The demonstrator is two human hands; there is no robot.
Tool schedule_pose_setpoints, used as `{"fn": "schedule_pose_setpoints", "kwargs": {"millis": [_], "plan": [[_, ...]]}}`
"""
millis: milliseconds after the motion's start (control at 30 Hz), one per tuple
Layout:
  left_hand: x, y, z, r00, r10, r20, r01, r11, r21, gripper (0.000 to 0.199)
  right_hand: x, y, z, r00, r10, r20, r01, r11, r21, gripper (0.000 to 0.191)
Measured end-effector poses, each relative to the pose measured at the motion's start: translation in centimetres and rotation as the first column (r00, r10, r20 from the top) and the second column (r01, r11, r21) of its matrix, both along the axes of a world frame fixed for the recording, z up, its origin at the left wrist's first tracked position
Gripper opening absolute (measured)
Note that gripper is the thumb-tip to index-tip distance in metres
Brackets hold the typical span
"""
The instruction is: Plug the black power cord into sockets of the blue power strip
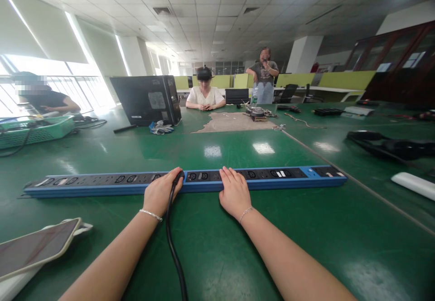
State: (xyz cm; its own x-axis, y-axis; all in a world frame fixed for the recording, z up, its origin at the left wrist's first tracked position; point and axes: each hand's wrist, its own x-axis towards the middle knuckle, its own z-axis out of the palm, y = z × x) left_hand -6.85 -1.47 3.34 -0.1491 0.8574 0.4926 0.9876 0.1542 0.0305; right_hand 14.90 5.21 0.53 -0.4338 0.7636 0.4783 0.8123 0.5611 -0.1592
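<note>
A long blue power strip [204,186] with black sockets lies across the green table [204,237]. Near its middle, my left hand [159,192] has its fingers wrapped round the black plug [179,175] of a thick black cable [171,233], which runs down toward the bottom edge. The plug is at the strip's top face; whether it sits inside a socket is hidden. To the right of it, my right hand [235,191] rests on the strip with its palm down and its fingers laid flat over the sockets.
A phone [41,246] lies at the lower left. Behind are a green basket [57,128], a black computer case [146,99], gloves [161,128], and a round metal device [257,112]. Black items and a white bar [413,185] are at right. Three people are beyond the table.
</note>
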Motion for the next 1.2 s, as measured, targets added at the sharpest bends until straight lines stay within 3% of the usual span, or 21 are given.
{"fn": "schedule_pose_setpoints", "kwargs": {"millis": [400,933,1100,1200], "plan": [[-0.3,-0.3,-0.9,0.997,-0.078,0.002,0.078,0.997,0.029,0.041,0.0,-0.1,0.1,1.0,0.004,-0.002,-0.004,1.0,-0.001,0.057],[-0.1,-0.1,-0.4,0.997,-0.014,0.077,0.015,1.0,-0.015,0.04,0.0,-0.1,0.1,1.0,0.003,-0.006,-0.003,1.0,0.005,0.056],[-0.4,0.0,-0.9,0.994,-0.054,0.093,0.053,0.999,0.013,0.039,0.0,0.0,0.0,1.0,0.004,-0.003,-0.004,1.0,0.01,0.057],[-0.6,0.0,-0.7,0.983,-0.033,0.178,0.02,0.997,0.076,0.04,0.0,0.0,0.0,1.0,0.005,-0.007,-0.005,1.0,0.014,0.057]]}}
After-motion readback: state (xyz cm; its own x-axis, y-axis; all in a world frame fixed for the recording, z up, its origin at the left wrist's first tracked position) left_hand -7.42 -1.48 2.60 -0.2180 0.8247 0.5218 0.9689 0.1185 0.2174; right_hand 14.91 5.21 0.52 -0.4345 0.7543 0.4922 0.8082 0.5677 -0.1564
